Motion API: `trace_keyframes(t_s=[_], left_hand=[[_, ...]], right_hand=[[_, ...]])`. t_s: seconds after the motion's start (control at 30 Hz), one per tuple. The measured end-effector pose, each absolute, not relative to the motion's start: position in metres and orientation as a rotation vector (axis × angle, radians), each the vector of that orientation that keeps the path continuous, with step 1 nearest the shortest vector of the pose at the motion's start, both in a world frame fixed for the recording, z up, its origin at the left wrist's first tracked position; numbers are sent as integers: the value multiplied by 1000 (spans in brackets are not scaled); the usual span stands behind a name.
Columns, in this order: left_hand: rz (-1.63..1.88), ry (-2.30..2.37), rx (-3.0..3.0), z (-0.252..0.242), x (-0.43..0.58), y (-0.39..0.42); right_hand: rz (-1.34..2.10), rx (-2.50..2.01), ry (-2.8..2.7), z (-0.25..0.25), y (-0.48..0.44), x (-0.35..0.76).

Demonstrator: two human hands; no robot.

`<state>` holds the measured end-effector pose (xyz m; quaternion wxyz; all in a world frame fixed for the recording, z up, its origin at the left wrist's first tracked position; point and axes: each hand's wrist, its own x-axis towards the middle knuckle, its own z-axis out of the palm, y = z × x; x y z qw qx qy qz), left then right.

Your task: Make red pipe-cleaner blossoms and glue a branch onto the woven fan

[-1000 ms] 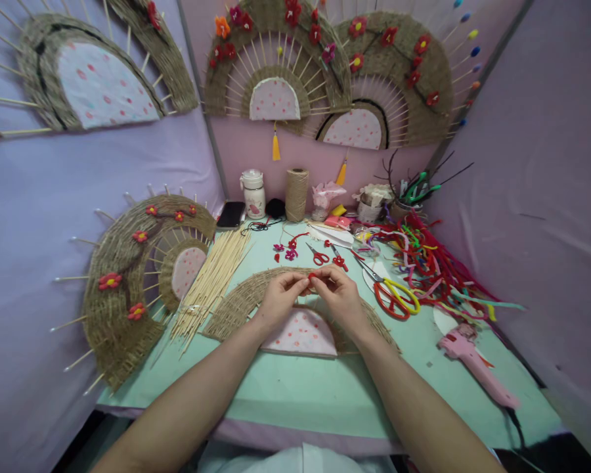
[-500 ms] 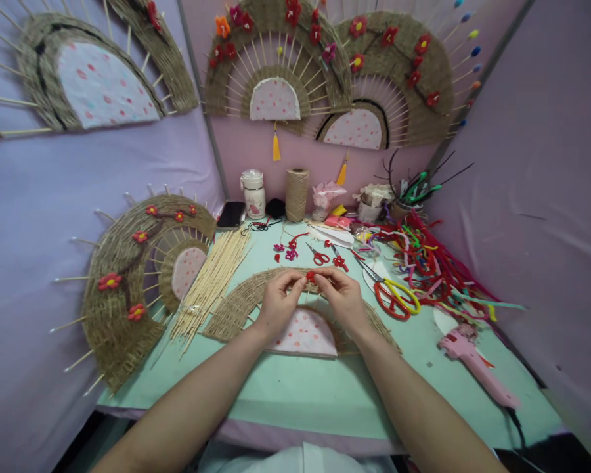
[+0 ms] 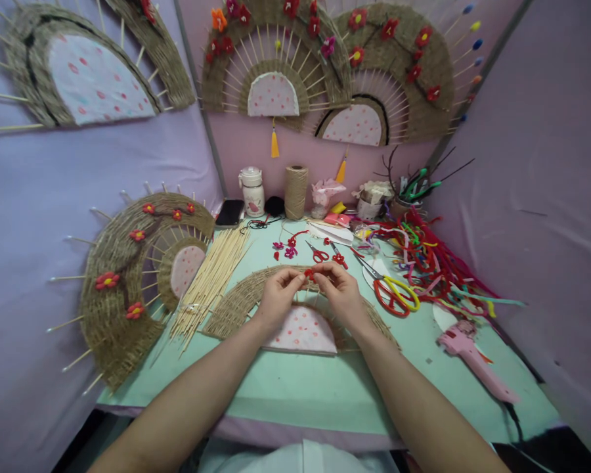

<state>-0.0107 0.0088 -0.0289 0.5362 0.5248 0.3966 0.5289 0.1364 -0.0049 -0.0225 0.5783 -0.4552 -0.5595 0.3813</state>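
Pinched between the fingertips of my left hand point(image 3: 282, 295) and my right hand point(image 3: 343, 292) is a small red pipe-cleaner flower point(image 3: 309, 274); its exact shape is partly covered by the fingers. Both hands are closed around it, held over the woven twine fan point(image 3: 243, 299) that lies on the table. The fan's half-round white panel with red spots point(image 3: 303, 330) shows below my wrists. Just beyond the hands lie purple flowers point(image 3: 290, 252), small red-handled scissors point(image 3: 320, 255) and another red flower point(image 3: 339, 260).
Large scissors point(image 3: 394, 295) and a tangle of pipe cleaners point(image 3: 428, 263) are at the right, with a pink glue gun point(image 3: 477, 364) nearer. Thin sticks point(image 3: 209, 282) and a flowered fan point(image 3: 111, 322) are at the left. A twine spool point(image 3: 295, 192) and a white bottle point(image 3: 252, 192) stand behind.
The view has shifted slightly. Both hands stay over the fan, and the fingers have moved a little on the red flower, which shows somewhat more now.
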Motion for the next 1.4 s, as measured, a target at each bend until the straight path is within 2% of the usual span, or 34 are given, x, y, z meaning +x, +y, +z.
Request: trace_keyframes(t_s=[0.2, 1.03, 1.4], left_hand=[[1162, 915, 1128, -34, -8, 10], [1332, 1013, 1699, -34, -11, 5], [1165, 826, 1154, -37, -7, 14]], right_hand=[[857, -1097, -1351, -22, -6, 137], [851, -1200, -1376, -23, -3, 140], [1102, -1079, -1207, -25, 1, 142]])
